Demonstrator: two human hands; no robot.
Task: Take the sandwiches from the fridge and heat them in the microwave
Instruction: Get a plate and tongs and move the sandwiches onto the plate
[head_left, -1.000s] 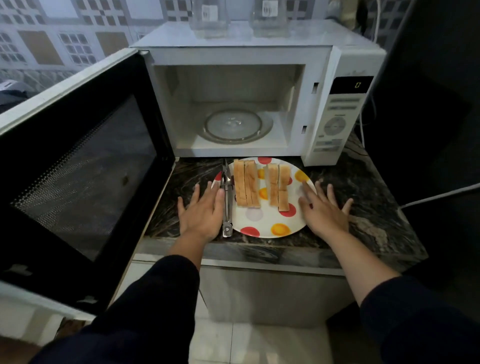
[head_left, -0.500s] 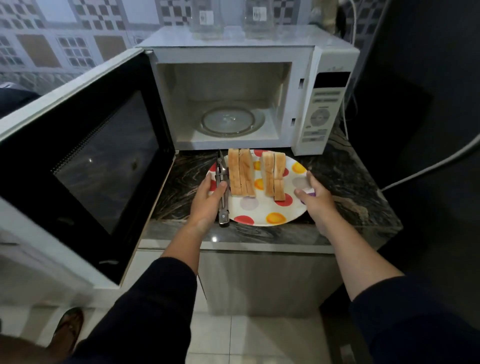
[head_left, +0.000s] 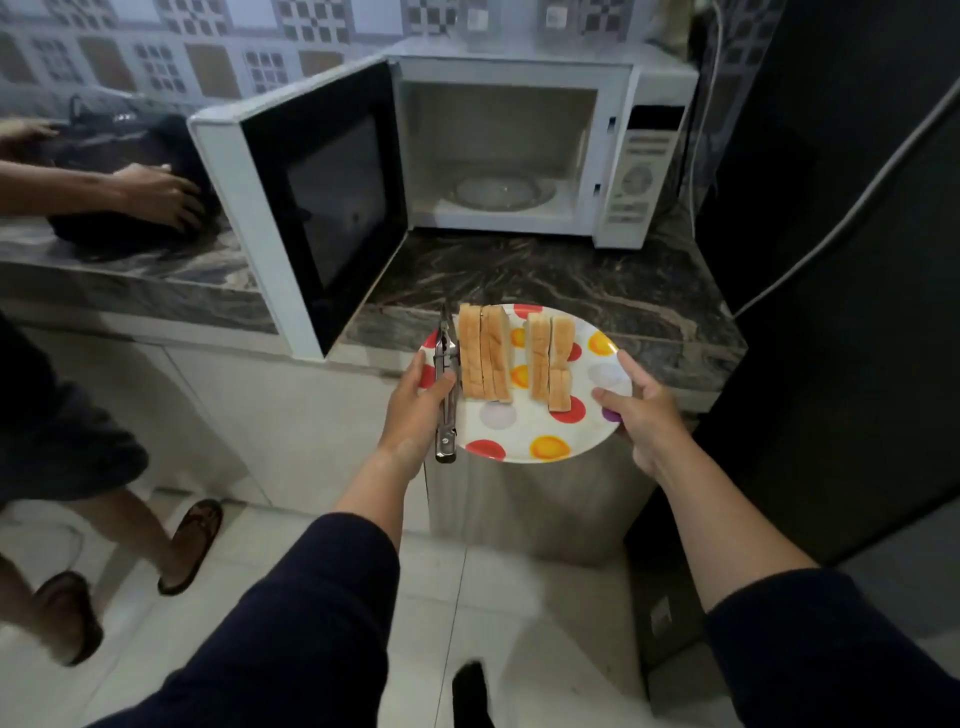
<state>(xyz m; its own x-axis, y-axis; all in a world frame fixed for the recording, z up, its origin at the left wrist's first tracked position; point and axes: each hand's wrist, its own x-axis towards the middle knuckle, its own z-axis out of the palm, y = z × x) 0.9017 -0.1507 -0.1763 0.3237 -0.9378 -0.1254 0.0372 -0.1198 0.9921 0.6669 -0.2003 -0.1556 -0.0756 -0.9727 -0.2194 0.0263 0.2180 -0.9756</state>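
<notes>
Before the open white microwave (head_left: 519, 150), both hands (head_left: 421, 400) (head_left: 641, 410) pinch the spotted round plate (head_left: 524, 431) of unheated sliced sandwiches (head_left: 514, 358).

The microwave (head_left: 519, 150) cavity gapes open with only its glass turntable (head_left: 501, 191) on the floor, and the dark counter (head_left: 545, 270) before it lies bare. The swung-out door (head_left: 311, 208) walls off the left side. A white cable (head_left: 841, 218) and dark appliance (head_left: 857, 260) crowd the right; another person's hand (head_left: 161, 195) and black bag (head_left: 130, 176) sit beyond the door.
</notes>
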